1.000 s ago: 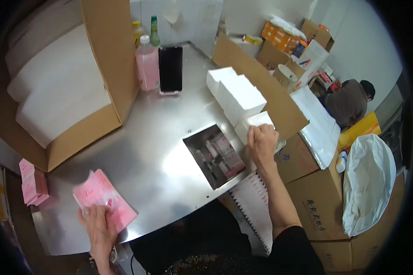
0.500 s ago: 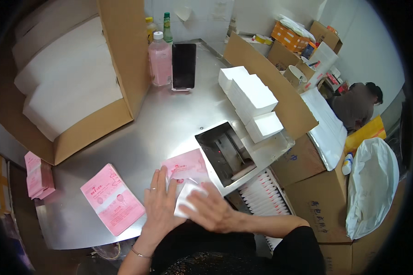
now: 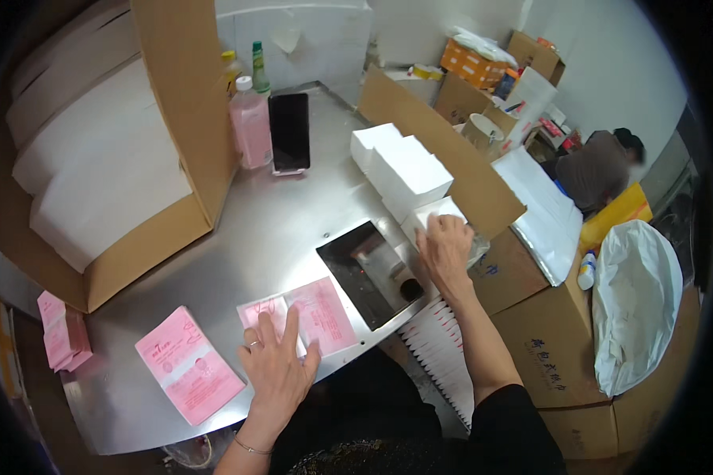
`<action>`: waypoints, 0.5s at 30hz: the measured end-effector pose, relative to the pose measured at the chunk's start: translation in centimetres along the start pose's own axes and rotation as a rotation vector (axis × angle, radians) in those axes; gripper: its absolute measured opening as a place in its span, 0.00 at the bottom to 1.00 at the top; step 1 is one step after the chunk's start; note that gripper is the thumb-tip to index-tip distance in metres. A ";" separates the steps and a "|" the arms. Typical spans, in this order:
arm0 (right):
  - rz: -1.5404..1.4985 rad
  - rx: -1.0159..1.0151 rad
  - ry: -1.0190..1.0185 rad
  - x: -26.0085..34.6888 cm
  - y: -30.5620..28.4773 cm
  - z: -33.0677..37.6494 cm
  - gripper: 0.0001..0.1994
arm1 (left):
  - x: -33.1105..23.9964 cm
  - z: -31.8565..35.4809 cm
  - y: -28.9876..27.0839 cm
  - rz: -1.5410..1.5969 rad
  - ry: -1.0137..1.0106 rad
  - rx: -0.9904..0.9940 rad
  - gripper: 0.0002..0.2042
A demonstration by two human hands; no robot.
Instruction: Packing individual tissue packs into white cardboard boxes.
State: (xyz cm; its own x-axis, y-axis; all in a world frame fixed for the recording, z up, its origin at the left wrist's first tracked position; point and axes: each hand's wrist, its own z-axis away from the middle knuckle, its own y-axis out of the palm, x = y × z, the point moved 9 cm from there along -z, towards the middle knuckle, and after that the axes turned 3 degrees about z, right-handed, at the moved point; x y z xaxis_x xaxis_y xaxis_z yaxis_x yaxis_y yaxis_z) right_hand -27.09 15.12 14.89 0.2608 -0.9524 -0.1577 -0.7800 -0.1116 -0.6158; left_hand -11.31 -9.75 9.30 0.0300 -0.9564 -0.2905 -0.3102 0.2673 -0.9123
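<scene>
My left hand (image 3: 277, 360) lies with fingers spread on a pink printed plastic sleeve (image 3: 329, 317) near the table's front edge. Under those fingers, a folded white paper tissue (image 3: 295, 323) shows at the middle of the sleeve. My right hand (image 3: 447, 252) reaches to the nearest stack of white folded tissues (image 3: 440, 207), its fingers bent and closed over the top edge. Whether one tissue is pinched apart from the rest is hidden. Left of my left hand sits a thick pile of pink sleeves (image 3: 190, 366), wrapped by a pale band.
A dark rectangular opening (image 3: 372, 273) is set in the metal table (image 3: 238, 261). A phone (image 3: 290, 133) stands beside a pink bottle (image 3: 250, 127). An open carton (image 3: 154, 257) holds white stacks. Long white packs (image 3: 436, 336) lie below. Another person (image 3: 598, 170) is bent at far right.
My right hand has left the sleeve and moved right and away to the tissue stack. My left hand stays on the pink sleeve, its fingers now more spread. The view has shifted slightly.
</scene>
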 end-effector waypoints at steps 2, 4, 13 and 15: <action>-0.127 0.144 0.065 -1.6 2.7 1.0 0.09 | -0.5 -0.3 -0.4 -0.014 0.041 -0.026 0.26; -0.126 0.200 0.101 -2.6 3.5 1.4 0.06 | -0.7 -0.5 -1.1 -0.031 0.079 -0.040 0.25; -0.259 0.024 0.033 -1.1 0.4 1.6 0.18 | -2.7 0.3 0.8 0.131 0.244 0.108 0.19; -0.492 0.018 -0.105 4.9 -1.6 3.1 0.20 | -2.1 0.3 1.4 0.272 0.189 0.157 0.21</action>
State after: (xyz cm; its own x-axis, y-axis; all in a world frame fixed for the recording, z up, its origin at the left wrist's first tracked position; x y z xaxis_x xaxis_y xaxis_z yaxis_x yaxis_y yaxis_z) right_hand -22.85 11.50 12.71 0.6514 -0.7547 0.0783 -0.5407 -0.5341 -0.6500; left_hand -11.51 -7.35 8.56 -0.2139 -0.8490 -0.4832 -0.1328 0.5153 -0.8466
